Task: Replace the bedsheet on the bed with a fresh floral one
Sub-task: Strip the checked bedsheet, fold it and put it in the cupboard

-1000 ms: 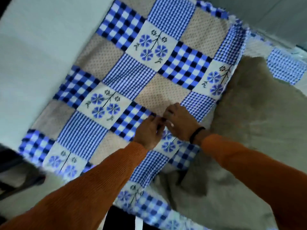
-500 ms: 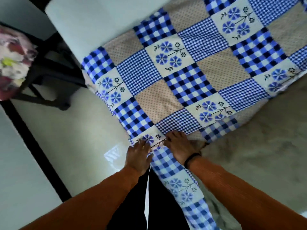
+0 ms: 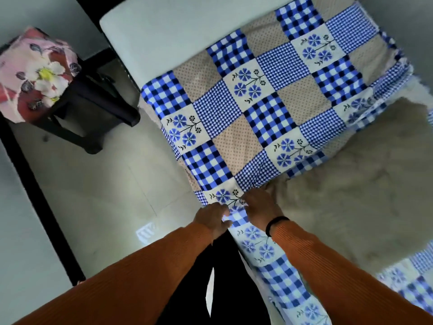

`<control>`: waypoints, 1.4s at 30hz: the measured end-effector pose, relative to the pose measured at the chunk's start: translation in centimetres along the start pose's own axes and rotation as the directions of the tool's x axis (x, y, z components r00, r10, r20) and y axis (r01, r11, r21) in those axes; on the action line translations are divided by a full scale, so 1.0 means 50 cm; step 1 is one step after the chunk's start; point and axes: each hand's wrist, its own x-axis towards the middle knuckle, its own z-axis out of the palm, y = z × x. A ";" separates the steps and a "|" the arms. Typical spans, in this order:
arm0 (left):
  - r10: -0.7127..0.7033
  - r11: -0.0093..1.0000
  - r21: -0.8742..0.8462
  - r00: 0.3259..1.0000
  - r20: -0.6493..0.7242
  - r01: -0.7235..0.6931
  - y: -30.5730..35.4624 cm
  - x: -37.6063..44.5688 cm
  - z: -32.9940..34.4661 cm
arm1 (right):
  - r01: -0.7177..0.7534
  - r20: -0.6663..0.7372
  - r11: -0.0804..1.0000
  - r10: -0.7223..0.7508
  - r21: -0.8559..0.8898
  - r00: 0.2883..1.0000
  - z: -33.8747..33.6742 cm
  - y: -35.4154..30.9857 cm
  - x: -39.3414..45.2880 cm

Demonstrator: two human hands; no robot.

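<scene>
A: Fingertips?
B: Left hand (image 3: 214, 220) fingertips are buried in the fold of the blue patchwork sheet (image 3: 257, 109), so its grip is unclear. Right hand (image 3: 261, 207) fingers sit at the sheet edge, tips blurred.
A: Sheet extent?
B: Cut off by the top and right edges, and again at the bottom. Right border is motion-smeared.
A: Bed?
B: The mattress (image 3: 175, 31) runs out of frame at the top; the sheet and the cream fleece blanket (image 3: 351, 184) hide the rest.
A: Pink bundle?
B: The pink floral fabric (image 3: 35, 73) is cropped at the left edge and soft. It hides the top of the dark stool (image 3: 93, 109).
</scene>
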 end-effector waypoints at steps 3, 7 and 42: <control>0.036 0.998 -0.056 0.997 -0.068 -0.040 0.035 -0.005 -0.013 | -0.068 -0.219 0.990 0.094 0.126 0.971 -0.023 0.028 -0.056; 0.122 0.977 -0.158 0.981 -0.153 -0.146 0.129 0.025 -0.029 | -0.186 -0.398 0.970 0.233 0.154 0.887 -0.033 0.122 -0.139; 0.257 0.810 -0.525 0.963 -0.080 -0.260 0.800 0.224 -0.139 | 0.494 0.311 -0.382 0.924 0.781 0.223 -0.126 0.570 -0.520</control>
